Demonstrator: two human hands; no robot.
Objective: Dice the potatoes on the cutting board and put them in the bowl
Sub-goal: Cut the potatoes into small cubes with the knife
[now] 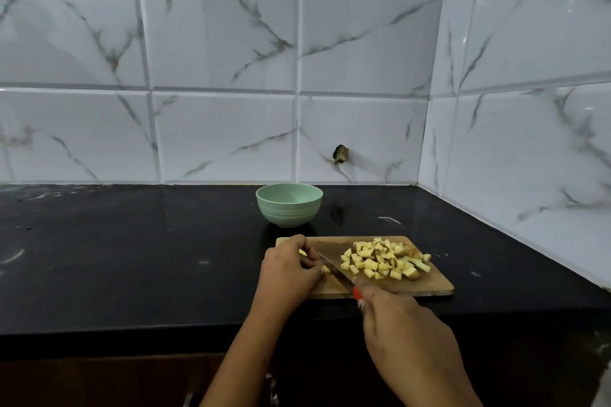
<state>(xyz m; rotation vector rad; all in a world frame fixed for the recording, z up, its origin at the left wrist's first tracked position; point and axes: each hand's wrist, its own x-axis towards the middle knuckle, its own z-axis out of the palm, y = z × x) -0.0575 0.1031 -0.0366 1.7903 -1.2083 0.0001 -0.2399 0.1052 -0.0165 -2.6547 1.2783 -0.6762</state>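
While the dark desk lies bare across the left of the frame, the action sits at centre and lower right. The left hand comes first, curled knuckles-up on the left end of the board, its grip closed over the last potato piece; only a pale sliver shows at the fingertips, most of it is hidden. Just right of that, the knife slants from upper left to lower right, its blade touching the piece on the side facing the pile. That is the relation that counts: the piece lies left of the blade, so the left hand is nearer and the cuts should walk leftward toward those fingers. Care needed there, I'd judge. Follow the blade down to its red handle, wrapped tight in the right hand. Further right, the dice are heaped on the board's right half. Above the board's left end, apart from it, the green bowl looks empty.
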